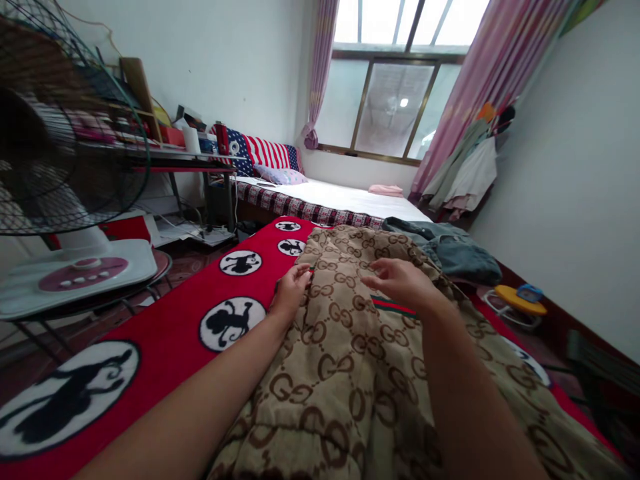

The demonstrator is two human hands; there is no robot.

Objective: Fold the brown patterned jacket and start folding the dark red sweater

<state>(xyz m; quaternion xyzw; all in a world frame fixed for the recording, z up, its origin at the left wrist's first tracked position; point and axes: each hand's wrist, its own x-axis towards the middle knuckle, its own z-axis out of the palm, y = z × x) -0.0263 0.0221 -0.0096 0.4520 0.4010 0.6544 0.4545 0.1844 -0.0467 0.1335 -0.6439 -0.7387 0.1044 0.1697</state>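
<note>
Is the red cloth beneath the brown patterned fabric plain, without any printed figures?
No, the red cloth beside the brown patterned fabric shows white circles with dark figures inside.

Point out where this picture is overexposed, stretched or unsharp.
Head view: the upper window panes are blown out to near white, with a bright glare spot on the lower glass; head view: the fan looks stretched and soft; head view: the patterned fabric's print stays readable.
</note>
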